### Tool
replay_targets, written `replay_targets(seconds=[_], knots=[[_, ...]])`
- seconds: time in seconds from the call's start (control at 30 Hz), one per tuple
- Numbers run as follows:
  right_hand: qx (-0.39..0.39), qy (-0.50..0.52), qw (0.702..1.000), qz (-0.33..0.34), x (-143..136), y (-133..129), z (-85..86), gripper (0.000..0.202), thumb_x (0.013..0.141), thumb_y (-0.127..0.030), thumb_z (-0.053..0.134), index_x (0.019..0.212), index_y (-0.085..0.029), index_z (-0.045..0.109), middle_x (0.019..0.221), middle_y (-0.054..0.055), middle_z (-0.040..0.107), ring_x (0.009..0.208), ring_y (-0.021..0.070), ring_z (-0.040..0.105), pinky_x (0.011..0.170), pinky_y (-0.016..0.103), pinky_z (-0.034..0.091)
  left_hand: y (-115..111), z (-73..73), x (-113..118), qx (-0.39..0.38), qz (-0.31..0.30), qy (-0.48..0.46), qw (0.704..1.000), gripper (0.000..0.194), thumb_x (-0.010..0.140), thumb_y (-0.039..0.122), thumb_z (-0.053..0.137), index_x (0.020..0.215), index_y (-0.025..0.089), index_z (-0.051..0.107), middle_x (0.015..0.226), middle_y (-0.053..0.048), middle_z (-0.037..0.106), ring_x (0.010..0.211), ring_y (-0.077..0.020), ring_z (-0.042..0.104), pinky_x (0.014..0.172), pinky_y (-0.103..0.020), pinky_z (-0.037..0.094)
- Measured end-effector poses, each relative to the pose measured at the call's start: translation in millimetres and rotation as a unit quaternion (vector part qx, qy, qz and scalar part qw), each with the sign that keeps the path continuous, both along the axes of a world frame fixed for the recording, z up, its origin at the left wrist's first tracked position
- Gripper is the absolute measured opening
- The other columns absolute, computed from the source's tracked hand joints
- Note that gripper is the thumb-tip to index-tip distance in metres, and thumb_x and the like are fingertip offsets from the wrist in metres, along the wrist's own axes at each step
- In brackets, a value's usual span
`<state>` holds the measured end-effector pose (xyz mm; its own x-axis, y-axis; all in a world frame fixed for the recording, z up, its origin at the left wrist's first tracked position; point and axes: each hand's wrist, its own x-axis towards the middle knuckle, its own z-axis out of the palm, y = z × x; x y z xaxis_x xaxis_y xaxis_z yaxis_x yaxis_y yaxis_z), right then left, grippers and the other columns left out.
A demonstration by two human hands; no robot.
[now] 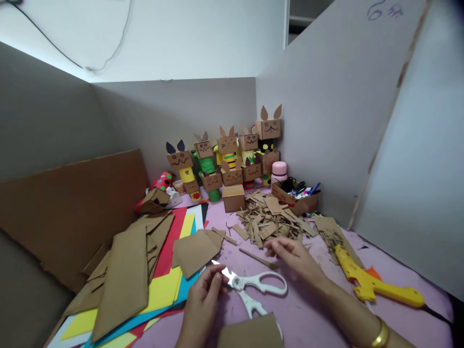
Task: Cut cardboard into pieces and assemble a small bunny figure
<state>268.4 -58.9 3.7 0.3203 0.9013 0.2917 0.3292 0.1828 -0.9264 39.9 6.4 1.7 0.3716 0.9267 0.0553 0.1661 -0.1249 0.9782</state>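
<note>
White-handled scissors (pixel 266 283) lie partly open on the pink tabletop, their blades pointing to the upper left. Beside the blades is my left hand (pixel 205 299), its fingers curled and thumb pressed in; anything inside them is hidden. My right hand (pixel 295 258) hovers at the near edge of a heap of cardboard scraps (pixel 266 220), fingertips pinched together. What they pinch, if anything, is too small to tell. A thin cardboard strip (pixel 258 259) lies between the hands. In front of me is a piece of cardboard (pixel 250 333), covering part of one scissor handle.
Cut cardboard sheets (pixel 128 270) and coloured paper (pixel 163 292) cover the left side. A yellow hot glue gun (pixel 377 287) rests at right, near a glue-marked cardboard piece (pixel 328 227). Several cardboard animal figures (pixel 228 145) stand at the back beside a supply box (pixel 295 203).
</note>
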Motion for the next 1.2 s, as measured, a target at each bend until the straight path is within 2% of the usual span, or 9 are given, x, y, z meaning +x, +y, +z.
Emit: replay_targets(seconds=[0.2,0.3,0.4,0.6,0.73,0.8,0.93,1.07,1.2], knots=[[-0.012,-0.151,0.988,-0.028,-6,-2,3.8,0.040,0.086,-0.027,0.044,0.120,-0.009,0.055,0.119,0.019,0.059,0.112,0.0294,0.049,0.095,0.046,0.033,-1,0.5,1,0.009,-0.001,0.018,1.000,0.027,0.080,0.039,0.049,0.093,0.017,0.056,0.074,-0.002,0.060,0.065,-0.0165,0.055,0.061,-0.028,0.042],[-0.023,-0.192,0.981,-0.013,-8,-6,10.3,0.030,0.084,-0.028,0.048,0.104,-0.012,0.064,0.100,0.015,0.066,0.095,0.0266,0.056,0.084,0.041,0.040,-5,5.2,1,0.025,-0.006,0.037,0.999,0.025,0.080,0.037,0.047,0.093,0.018,0.057,0.069,0.000,0.057,0.061,-0.0152,0.052,0.057,-0.026,0.039],[-0.036,-0.230,0.971,0.052,-18,-13,14.7,0.017,0.075,-0.026,0.061,0.088,-0.017,0.069,0.079,0.007,0.067,0.076,0.0227,0.058,0.069,0.034,0.043,-15,20.1,-1,0.055,-0.104,0.124,0.985,0.016,0.078,0.030,0.050,0.077,0.018,0.060,0.064,0.001,0.055,0.060,-0.0140,0.050,0.056,-0.024,0.037],[-0.057,-0.302,0.948,0.080,-29,-17,12.2,0.024,0.076,-0.022,0.059,0.098,-0.018,0.065,0.089,0.008,0.062,0.083,0.0229,0.056,0.073,0.033,0.042,-39,47.3,-9,0.076,-0.231,0.353,0.903,0.033,0.045,0.020,0.075,0.076,0.021,0.065,0.083,-0.001,0.063,0.075,-0.0201,0.053,0.063,-0.027,0.037],[-0.037,-0.148,0.985,0.075,-31,-16,13.0,0.027,0.086,-0.036,0.047,0.086,-0.017,0.066,0.081,0.007,0.062,0.078,0.0199,0.056,0.070,0.031,0.042,-31,43.2,-11,-0.159,-0.252,0.143,0.944,0.022,0.065,0.025,0.064,0.086,0.019,0.061,0.077,-0.002,0.065,0.069,-0.0180,0.059,0.058,-0.025,0.042],[-0.055,0.003,0.988,0.144,-36,-17,12.8,0.040,0.087,-0.048,0.040,0.080,-0.016,0.064,0.069,0.003,0.060,0.062,0.0147,0.055,0.056,0.025,0.041,-23,38.5,-11,-0.217,-0.225,0.004,0.950,0.028,0.070,0.028,0.063,0.095,0.016,0.058,0.079,-0.004,0.068,0.070,-0.0180,0.063,0.061,-0.026,0.045],[-0.120,0.229,0.931,0.258,-48,-17,2.9,0.044,0.074,-0.058,0.056,0.071,-0.014,0.056,0.051,-0.004,0.053,0.036,0.0054,0.042,0.036,0.017,0.029,-12,31.8,-7,-0.221,-0.175,-0.092,0.955,0.031,0.073,0.034,0.065,0.094,0.013,0.059,0.083,-0.009,0.070,0.071,-0.0192,0.065,0.066,-0.029,0.048],[-0.110,0.266,0.938,0.192,-50,-11,-7.7,0.044,0.069,-0.058,0.062,0.067,-0.015,0.054,0.050,-0.001,0.060,0.033,0.0045,0.047,0.034,0.015,0.027,-12,29.8,-4,-0.215,-0.089,-0.165,0.959,0.033,0.081,0.043,0.052,0.092,0.014,0.062,0.096,-0.011,0.070,0.084,-0.0201,0.064,0.072,-0.028,0.047],[-0.105,0.278,0.945,0.140,-47,-7,-5.8,0.043,0.066,-0.056,0.066,0.072,-0.015,0.054,0.052,-0.002,0.062,0.036,0.0055,0.052,0.034,0.013,0.028,-14,26.2,0,-0.233,-0.136,-0.197,0.943,0.039,0.073,0.032,0.066,0.107,0.013,0.061,0.103,-0.013,0.068,0.094,-0.0246,0.062,0.079,-0.031,0.047]])
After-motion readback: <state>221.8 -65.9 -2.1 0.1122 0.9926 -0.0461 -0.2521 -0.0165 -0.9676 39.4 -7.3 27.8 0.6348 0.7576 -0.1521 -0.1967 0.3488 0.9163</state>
